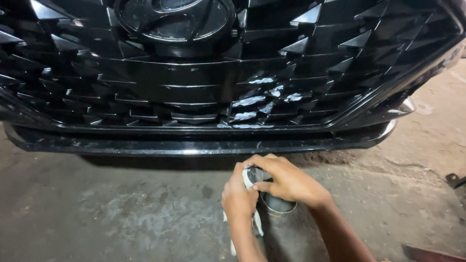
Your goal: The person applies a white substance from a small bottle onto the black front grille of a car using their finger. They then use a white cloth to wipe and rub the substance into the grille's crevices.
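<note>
Left hand (239, 196) closed on a white cloth (256, 224), right hand (286, 182) gripping a small round tin (277, 204) on the concrete floor (121, 213), just below the black car grille's (194, 92) lower edge

Car front (194, 87): glossy black grille of angular, scale-like facets, oval emblem at top centre, light glinting on several facets. Below it, rough grey concrete floor (121, 213), stained and patchy. To its lower right, a dark metal piece (455, 180) on the floor.
</note>
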